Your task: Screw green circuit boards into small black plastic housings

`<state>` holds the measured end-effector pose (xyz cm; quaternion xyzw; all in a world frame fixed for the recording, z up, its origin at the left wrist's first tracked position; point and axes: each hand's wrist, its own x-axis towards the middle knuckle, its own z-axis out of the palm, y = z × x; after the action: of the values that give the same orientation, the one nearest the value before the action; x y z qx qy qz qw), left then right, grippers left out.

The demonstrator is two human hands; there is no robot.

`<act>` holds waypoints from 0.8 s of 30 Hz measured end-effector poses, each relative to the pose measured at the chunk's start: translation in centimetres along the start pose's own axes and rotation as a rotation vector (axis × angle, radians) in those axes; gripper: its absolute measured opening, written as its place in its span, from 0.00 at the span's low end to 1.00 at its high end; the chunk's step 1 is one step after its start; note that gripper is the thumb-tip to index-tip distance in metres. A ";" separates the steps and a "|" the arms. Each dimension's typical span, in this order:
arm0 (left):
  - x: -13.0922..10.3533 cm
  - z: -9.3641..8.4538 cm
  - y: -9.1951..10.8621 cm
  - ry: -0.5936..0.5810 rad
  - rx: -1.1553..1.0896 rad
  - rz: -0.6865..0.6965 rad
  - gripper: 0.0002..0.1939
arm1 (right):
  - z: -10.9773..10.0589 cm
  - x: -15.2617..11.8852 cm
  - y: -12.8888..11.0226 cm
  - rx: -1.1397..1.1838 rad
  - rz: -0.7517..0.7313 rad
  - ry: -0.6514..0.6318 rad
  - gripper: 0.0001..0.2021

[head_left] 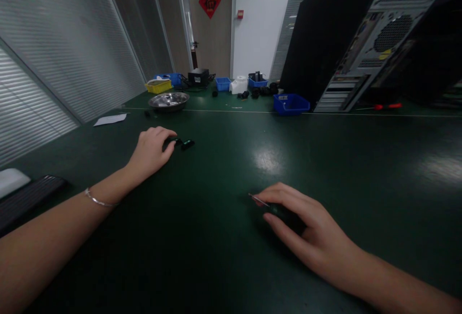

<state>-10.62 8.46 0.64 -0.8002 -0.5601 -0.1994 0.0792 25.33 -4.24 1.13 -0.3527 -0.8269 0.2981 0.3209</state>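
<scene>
My left hand (153, 149) reaches out over the green table, its thumb and fingers closed around a small black piece (176, 141) with a bit of green on it. Just right of those fingertips lies another small black piece (187, 144) with a green patch. What kind of parts these are, I cannot make out. Nearer to me on the right, my right hand (306, 229) holds a small screwdriver (263, 202). Its thin metal shaft points left past my index finger, and its dark handle is mostly hidden in the palm.
A steel bowl (169, 101) stands at the back left, near a white paper (110, 120). Behind are a yellow bin (159, 86) and a blue bin (290, 104). A large black computer case (325, 39) rises at the back right. A keyboard (32, 198) lies at left.
</scene>
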 end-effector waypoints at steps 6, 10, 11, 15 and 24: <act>0.1 0.1 1.4 -0.049 -0.022 0.104 0.17 | 0.0 0.0 -0.1 0.011 -0.002 -0.007 0.16; 0.4 0.2 1.6 -0.067 -0.086 0.128 0.14 | 0.0 0.1 -0.1 0.008 -0.009 0.008 0.15; 0.3 0.2 1.9 -0.067 -0.111 0.132 0.13 | 0.0 0.1 -0.1 0.004 -0.005 0.007 0.15; -0.5 -0.5 4.6 -0.098 -0.264 0.178 0.12 | 0.0 0.0 0.1 -0.019 0.029 -0.003 0.15; -3.8 -1.3 11.6 -0.404 -0.752 0.485 0.14 | -0.1 0.1 0.6 -0.111 0.063 0.050 0.17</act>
<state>-1.32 0.52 1.42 -0.9034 -0.2512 -0.2042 -0.2812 25.56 -3.83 0.75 -0.4033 -0.8223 0.2528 0.3119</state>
